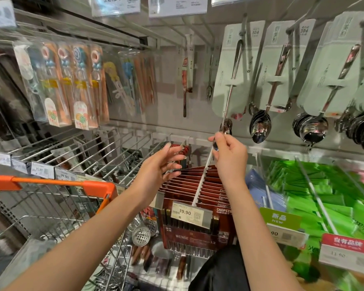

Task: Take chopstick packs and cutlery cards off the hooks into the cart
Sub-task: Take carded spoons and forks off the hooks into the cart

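Left hand (162, 166) spread, holding nothing | right hand (229, 152) pinches one spoon (226, 126), apparently | three pale-green cutlery cards (236, 66) clearly visible

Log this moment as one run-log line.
right hand: pinching spoon on pale green card | left hand: open, empty | cart: lower left

- White paper price labels in clear holders (178, 6) hang along the top edge of the shelf.
- A cream price tag reading 39.90 (187, 214) sits at the front end of a white hook rail.
- A green sign with white characters and the word NEW (280, 218) stands to its right.
- A red-and-white shelf tag (345, 252) is clipped low on the right.
- Perforated round metal skimmer ladles (142, 234) hang below, just right of the cart.
- Small white price tags (40, 170) line the wire rack on the left.
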Demonstrator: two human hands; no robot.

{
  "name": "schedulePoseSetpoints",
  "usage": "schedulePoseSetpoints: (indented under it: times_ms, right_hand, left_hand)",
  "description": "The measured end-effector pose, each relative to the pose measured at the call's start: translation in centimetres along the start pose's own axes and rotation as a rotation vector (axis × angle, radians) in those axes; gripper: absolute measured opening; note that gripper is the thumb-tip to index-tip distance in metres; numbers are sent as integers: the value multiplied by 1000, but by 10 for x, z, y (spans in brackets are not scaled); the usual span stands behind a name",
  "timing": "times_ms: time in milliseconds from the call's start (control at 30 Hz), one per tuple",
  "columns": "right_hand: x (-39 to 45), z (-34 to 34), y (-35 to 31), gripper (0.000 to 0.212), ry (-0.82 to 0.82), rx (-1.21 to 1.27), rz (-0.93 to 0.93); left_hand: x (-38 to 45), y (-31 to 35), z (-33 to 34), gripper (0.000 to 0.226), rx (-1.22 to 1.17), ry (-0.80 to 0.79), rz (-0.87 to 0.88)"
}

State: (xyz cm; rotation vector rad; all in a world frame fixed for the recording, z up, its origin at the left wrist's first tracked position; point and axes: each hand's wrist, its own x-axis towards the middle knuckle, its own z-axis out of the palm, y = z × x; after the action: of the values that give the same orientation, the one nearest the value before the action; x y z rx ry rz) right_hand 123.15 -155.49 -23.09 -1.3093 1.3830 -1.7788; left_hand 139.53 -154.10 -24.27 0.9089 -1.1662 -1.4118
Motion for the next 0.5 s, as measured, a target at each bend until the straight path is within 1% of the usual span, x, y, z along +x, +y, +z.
schedulePoseSetpoints:
  times_ms: [100, 200, 300, 367, 433, 500]
  right_hand:
    - [6, -2, -9, 25, -30, 102, 109]
    - [7, 0, -11, 19, -120, 191, 265]
    - [3, 5, -2, 12, -201, 153, 434]
    - [-1, 9, 1, 16, -270, 109, 517]
    - [-5, 14, 0, 18, -343, 70, 543]
    - [-10, 22, -6, 18, -401, 63, 519]
  left_hand:
    - [0, 1, -1, 51, 2, 6, -5]
    - [0, 1, -1, 41, 11, 26, -22]
    - [2, 1, -3, 33, 40, 64, -53]
    - [3, 3, -5, 28, 47, 93, -68]
    - [4, 8, -9, 21, 62, 130, -72]
    - [4, 15, -13, 16, 103, 179, -90]
